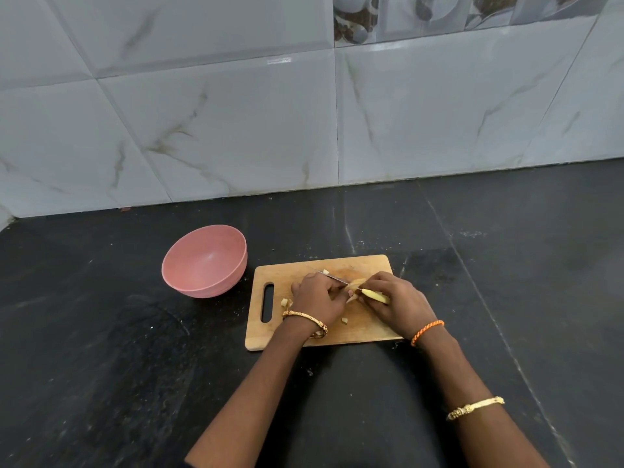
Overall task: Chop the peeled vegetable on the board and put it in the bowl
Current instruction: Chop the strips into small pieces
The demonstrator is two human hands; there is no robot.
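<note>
Right hand (pixel 400 304) gripped knife (pixel 373 295); left hand (pixel 319 298) pinched vegetable (pixel 356 284). Best: fingertips curled back, short cuts; bowl (pixel 205 261) at 10 o'clock.

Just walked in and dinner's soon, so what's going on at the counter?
A person is chopping a peeled vegetable on the wooden board. The right hand grips a yellow-handled knife, while the left hand holds the vegetable. A few cut pieces lie on the board. The pink bowl beside it holds nothing yet.
</note>
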